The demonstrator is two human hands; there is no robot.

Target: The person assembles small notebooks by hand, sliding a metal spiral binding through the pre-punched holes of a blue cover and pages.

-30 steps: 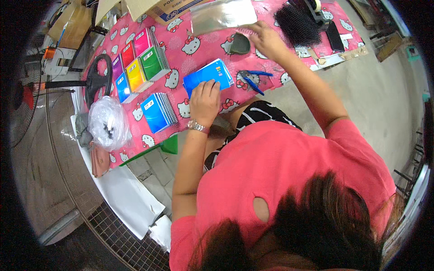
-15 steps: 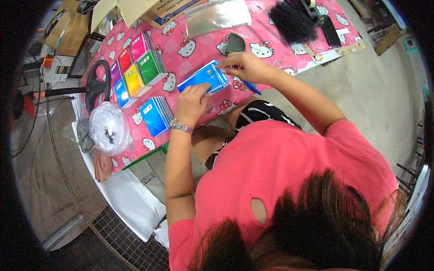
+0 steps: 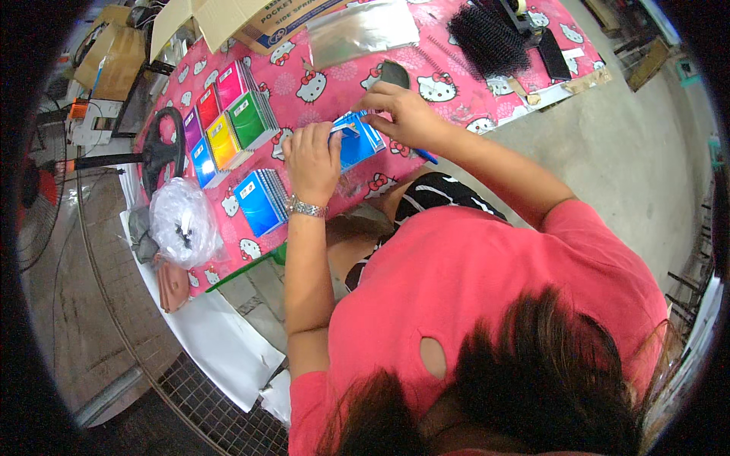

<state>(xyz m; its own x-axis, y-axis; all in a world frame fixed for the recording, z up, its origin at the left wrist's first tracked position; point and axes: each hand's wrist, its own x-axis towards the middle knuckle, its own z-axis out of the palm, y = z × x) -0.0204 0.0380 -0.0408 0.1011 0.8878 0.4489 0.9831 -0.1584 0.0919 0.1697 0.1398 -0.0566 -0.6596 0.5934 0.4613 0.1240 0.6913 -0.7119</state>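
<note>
A small stack of blue notebooks [image 3: 359, 152] lies on the table in front of me. My left hand [image 3: 313, 161], with a metal watch at the wrist, is closed over the stack's left end. Beside its thumb a pale edge stands raised from the blue cover, partly hidden by the fingers. At the stack's far right corner my right hand [image 3: 403, 115] has its thumb and fingers bent round the edge; the exact grip is small in view. Nearer and to the left lies another pile of blue spiral notebooks [image 3: 258, 204]. A blue pen [image 3: 426, 156] rests by the table edge.
Spiral notebooks in several colours [image 3: 226, 140] stand in piles at the left. Past them are a clear plastic bag [image 3: 182, 220] and a fan [image 3: 38, 190]. At the back are a cardboard box [image 3: 266, 23], clear plastic sheets [image 3: 361, 34] and black spiral coils [image 3: 487, 42].
My left hand has shifted left and slightly away from me, and a pale edge now stands raised beside it. My right hand has moved slightly left.
</note>
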